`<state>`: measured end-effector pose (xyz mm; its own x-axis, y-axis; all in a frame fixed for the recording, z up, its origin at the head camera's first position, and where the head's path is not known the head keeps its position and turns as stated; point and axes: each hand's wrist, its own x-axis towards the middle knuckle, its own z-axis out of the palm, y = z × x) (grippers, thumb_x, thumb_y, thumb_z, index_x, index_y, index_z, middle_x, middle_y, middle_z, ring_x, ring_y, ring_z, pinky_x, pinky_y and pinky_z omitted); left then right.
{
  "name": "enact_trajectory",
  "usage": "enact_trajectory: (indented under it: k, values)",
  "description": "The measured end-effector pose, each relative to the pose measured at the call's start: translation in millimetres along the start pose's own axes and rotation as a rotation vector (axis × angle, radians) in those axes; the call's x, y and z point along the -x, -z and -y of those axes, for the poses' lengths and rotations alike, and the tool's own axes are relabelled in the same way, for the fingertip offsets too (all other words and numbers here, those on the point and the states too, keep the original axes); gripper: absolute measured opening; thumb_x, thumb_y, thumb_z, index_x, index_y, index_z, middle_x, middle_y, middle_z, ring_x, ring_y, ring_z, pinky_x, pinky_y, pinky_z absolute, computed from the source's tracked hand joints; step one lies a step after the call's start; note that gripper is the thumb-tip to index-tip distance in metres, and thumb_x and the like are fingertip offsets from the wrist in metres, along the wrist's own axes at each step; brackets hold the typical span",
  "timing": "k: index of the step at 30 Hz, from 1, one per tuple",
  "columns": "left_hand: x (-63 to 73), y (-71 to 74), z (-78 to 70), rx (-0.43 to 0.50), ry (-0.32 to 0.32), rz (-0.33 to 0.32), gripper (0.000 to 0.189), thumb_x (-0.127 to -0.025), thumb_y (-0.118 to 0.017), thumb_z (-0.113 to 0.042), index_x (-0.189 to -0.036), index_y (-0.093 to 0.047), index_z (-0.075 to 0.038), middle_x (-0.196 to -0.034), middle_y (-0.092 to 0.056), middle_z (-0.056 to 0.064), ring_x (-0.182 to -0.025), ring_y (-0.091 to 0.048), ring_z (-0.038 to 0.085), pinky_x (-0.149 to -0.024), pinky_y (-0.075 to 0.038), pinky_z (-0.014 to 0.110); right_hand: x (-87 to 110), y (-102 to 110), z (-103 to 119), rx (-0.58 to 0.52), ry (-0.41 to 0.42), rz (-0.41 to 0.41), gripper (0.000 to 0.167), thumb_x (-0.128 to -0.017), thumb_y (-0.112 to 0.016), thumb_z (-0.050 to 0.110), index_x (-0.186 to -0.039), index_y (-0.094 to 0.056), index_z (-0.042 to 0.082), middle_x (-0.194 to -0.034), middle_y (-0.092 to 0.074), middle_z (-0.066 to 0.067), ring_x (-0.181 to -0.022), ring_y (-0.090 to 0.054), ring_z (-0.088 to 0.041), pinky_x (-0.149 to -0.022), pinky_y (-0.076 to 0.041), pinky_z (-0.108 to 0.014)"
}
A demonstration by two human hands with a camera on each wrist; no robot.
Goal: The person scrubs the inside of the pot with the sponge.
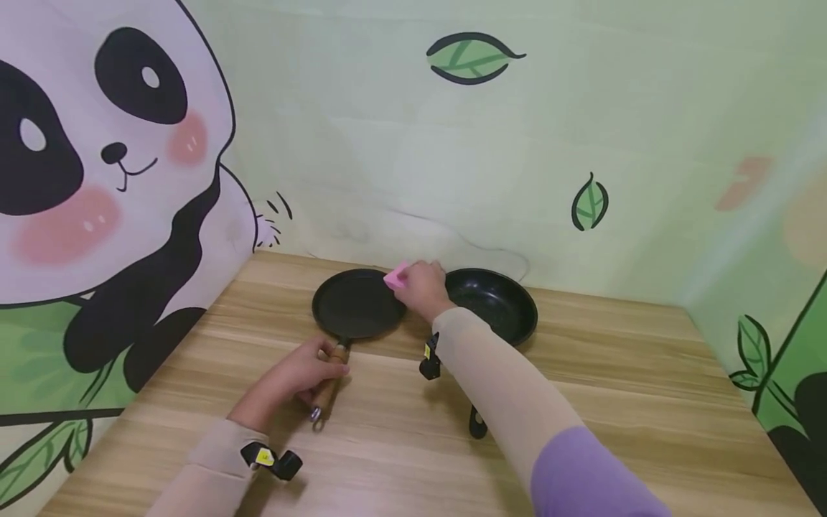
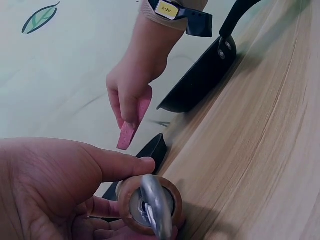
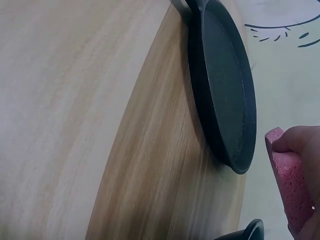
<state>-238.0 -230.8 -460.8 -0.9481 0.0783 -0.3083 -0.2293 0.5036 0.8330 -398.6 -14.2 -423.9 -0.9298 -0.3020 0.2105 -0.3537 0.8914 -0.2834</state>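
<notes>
A flat black griddle pan [image 1: 355, 305] lies on the wooden table, its wooden handle [image 1: 328, 384] pointing toward me. My left hand [image 1: 300, 373] grips that handle with thumb and fingers around it; the metal hanging ring [image 2: 156, 205] at its end faces the left wrist view. My right hand [image 1: 423, 289] pinches a pink sponge [image 3: 291, 187] between thumb and fingers, held above the gap between the two pans. In the head view the sponge overlaps the griddle's right rim. The right wrist view shows it apart from the griddle pan [image 3: 227, 90].
A deeper black frying pan [image 1: 500, 305] stands to the right, partly hidden behind my right forearm, with its black handle [image 1: 478, 424] toward me. The wooden table [image 1: 614, 402] meets a green wall [image 1: 362, 143] with printed leaves and a panda at the left.
</notes>
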Motion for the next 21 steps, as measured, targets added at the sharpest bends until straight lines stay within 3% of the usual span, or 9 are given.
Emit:
enact_trajectory:
  k: [5,10,16,21]
  values:
    - [2.5,-1.4,-0.7,0.002,0.0,-0.007,0.044,-0.091,-0.074,-0.021,-0.119,-0.046,-0.003,-0.093,-0.056,0.018,-0.068,-0.061,0.026,-0.049,-0.056,0.037,0.5,-4,0,-0.027,0.01,0.003,0.033,-0.089,-0.076,0.032,-0.116,-0.076,0.012,-0.113,-0.074,-0.004,-0.107,-0.06,-0.027,-0.104,-0.037,-0.045]
    - [1.5,-3.3,0.8,0.024,-0.003,-0.002,0.043,-0.091,-0.073,-0.019,-0.119,-0.045,-0.002,-0.093,-0.055,0.018,-0.066,-0.061,0.026,-0.048,-0.056,0.036,5.6,-5,3,-0.021,0.038,0.024,0.036,-0.093,-0.071,0.041,-0.115,-0.077,0.013,-0.107,-0.075,-0.003,-0.104,-0.062,-0.025,-0.102,-0.037,-0.041]
    - [1.3,-3.0,1.4,0.038,-0.001,-0.009,0.042,-0.092,-0.072,-0.019,-0.119,-0.045,-0.002,-0.092,-0.055,0.018,-0.065,-0.06,0.026,-0.047,-0.055,0.036,5.4,-10,2,0.085,0.106,0.028,0.035,-0.096,-0.067,0.043,-0.115,-0.077,0.015,-0.108,-0.075,-0.002,-0.104,-0.064,-0.023,-0.1,-0.037,-0.039]
    - [0.2,-1.8,0.9,0.043,-0.004,-0.008,0.042,-0.093,-0.071,-0.019,-0.12,-0.044,-0.003,-0.095,-0.055,0.018,-0.068,-0.061,0.026,-0.048,-0.056,0.036,1.8,-13,0,0.133,0.104,0.037,0.031,-0.097,-0.066,0.041,-0.111,-0.077,0.016,-0.109,-0.075,-0.001,-0.106,-0.062,-0.024,-0.102,-0.036,-0.04]
